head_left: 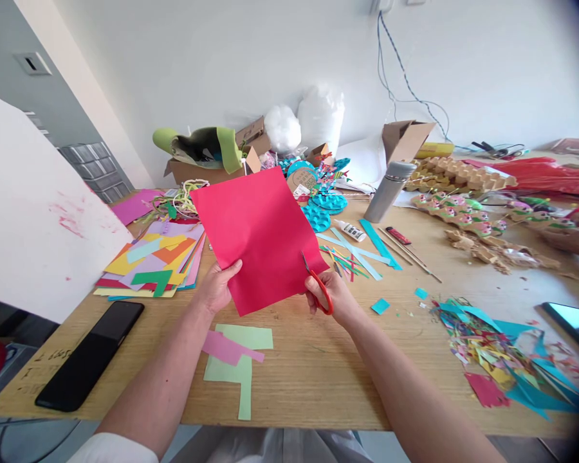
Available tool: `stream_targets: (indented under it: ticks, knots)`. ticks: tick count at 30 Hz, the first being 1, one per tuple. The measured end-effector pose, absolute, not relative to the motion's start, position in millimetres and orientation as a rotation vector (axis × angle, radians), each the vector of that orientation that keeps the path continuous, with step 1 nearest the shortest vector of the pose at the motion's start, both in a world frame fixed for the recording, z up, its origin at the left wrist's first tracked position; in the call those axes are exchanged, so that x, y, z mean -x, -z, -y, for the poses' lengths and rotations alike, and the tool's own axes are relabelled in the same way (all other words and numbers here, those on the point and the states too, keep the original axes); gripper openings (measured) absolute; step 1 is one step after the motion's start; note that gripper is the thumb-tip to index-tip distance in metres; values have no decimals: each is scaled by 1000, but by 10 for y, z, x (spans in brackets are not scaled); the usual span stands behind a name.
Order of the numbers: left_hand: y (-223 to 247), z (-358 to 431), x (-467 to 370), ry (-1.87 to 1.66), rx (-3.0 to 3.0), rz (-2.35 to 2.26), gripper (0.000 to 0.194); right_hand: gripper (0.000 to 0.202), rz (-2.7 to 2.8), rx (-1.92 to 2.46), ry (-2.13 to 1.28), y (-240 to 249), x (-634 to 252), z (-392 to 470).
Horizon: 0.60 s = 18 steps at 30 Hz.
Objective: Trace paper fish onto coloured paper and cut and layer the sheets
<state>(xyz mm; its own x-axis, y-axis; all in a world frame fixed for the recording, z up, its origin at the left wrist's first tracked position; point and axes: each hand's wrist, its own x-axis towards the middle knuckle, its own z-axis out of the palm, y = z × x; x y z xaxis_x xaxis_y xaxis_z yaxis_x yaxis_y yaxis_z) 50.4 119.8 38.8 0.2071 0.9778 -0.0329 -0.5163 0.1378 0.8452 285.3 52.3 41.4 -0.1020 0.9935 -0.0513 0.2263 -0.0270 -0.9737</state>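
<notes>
A large red sheet of paper (260,241) is held up above the wooden table (309,379), tilted. My left hand (218,285) pinches its lower left edge, thumb on the front face. In my right hand (330,296) are scissors with red-orange handles (324,294), their blades at the sheet's right edge near the lower right corner. The paper there bends out to the right of the blades. Below the sheet, light green paper pieces (229,369) lie on the table with a pink-purple piece (226,348) across them.
A black phone (91,357) and stacked coloured paper (149,260) lie left. Behind are a glue bottle (351,230), a grey bottle (388,191) and teal strips (380,244). Paper scraps (502,354) and egg-carton pieces (458,173) are right. Part of another person's hand (576,241) shows at the right edge.
</notes>
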Motion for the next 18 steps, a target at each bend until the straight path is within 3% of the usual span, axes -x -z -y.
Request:
stream_targets:
  ticks: [18]
  knots:
    - [-385,-1196,-502,-1189,-816,-710,40,57,1379,1429,-1148,-381,-2839,-521]
